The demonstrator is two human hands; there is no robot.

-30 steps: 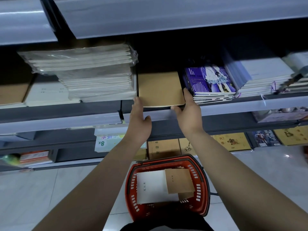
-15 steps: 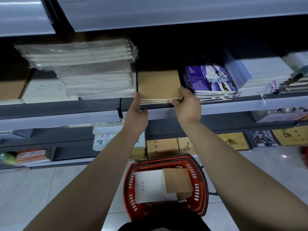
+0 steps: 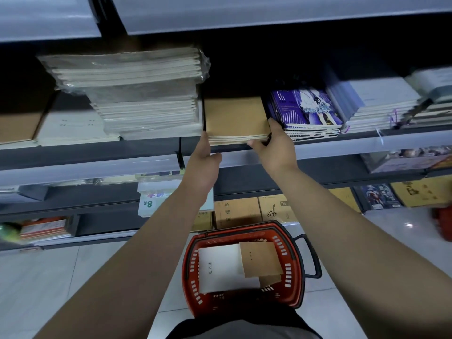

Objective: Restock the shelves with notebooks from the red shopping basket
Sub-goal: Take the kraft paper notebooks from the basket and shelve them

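We've got both hands up at the shelf (image 3: 318, 145), on the small stack of brown notebooks (image 3: 236, 118) sitting between the tall plastic-wrapped pile (image 3: 144, 94) on the left and the purple illustrated notebooks (image 3: 305, 108) on the right. Our left hand (image 3: 204, 165) rests straight fingers against the stack's near left corner, thumb sticking out free. Our right hand (image 3: 275, 146) grips the near right corner, thumb across the front edge and fingers up the side (the tips are hidden). The red shopping basket (image 3: 297, 272) sits on the floor below us, with a white notebook (image 3: 217, 267) and a brown one (image 3: 260, 259) lying inside.
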